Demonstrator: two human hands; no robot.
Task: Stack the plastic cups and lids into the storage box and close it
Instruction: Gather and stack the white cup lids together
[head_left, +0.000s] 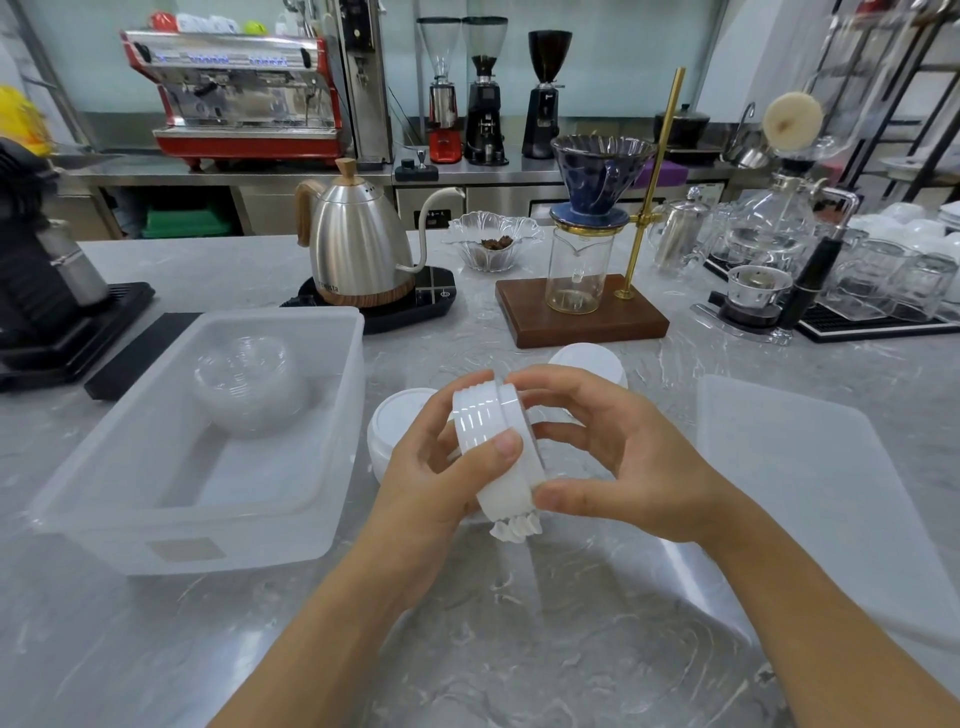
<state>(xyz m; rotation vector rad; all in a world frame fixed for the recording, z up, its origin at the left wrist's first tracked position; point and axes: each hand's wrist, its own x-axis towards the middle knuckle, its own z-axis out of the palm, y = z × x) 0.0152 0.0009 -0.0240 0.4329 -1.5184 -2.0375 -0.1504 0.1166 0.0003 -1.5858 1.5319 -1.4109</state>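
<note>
Both hands hold a stack of white plastic lids (485, 421) on its side above the counter. My left hand (441, 467) wraps the stack's left end, thumb on top. My right hand (618, 457) grips the right end with fingers curled over it. A translucent storage box (332, 467) stands open at the left, with a stack of clear plastic cups (249, 384) inside near its far end. The box's translucent lid (810, 483) lies flat at the right. Two more stacks of white lids sit behind my hands, one at the left (395, 421) and one at the right (589, 361).
A steel gooseneck kettle (358, 249) on its base stands behind the box. A pour-over stand on a wooden board (587, 317) is behind my hands, glassware (883, 286) to the far right, a black machine (41, 270) at the far left.
</note>
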